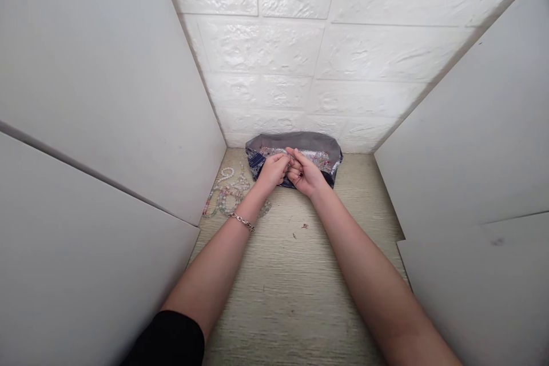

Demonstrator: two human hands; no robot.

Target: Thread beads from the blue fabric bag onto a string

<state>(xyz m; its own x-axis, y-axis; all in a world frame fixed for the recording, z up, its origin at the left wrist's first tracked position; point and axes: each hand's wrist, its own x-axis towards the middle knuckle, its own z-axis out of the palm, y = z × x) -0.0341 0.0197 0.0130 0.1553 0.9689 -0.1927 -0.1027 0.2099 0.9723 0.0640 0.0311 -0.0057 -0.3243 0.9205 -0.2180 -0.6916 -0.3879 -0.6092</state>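
Both hands meet over the front edge of an open dark-blue patterned pouch [256, 161] with a grey lining. Inside the pouch lie many small beads [319, 158], clear, pink and red. My left hand [274, 170] is closed in a pinch, its fingertips against the fingers of the other hand. My right hand [304, 174] is turned palm up with its fingers curled in. What the fingers hold, if anything, is too small to make out. A chain bracelet [241, 221] circles my left wrist.
Several strands of beads [227, 191], white, clear and pinkish, lie on the wood-patterned surface [291, 286] left of the pouch. Tiny brown bits [305, 226] are in front. A white brick-textured wall [274, 46] stands behind, with white panels [107, 68] at both sides.
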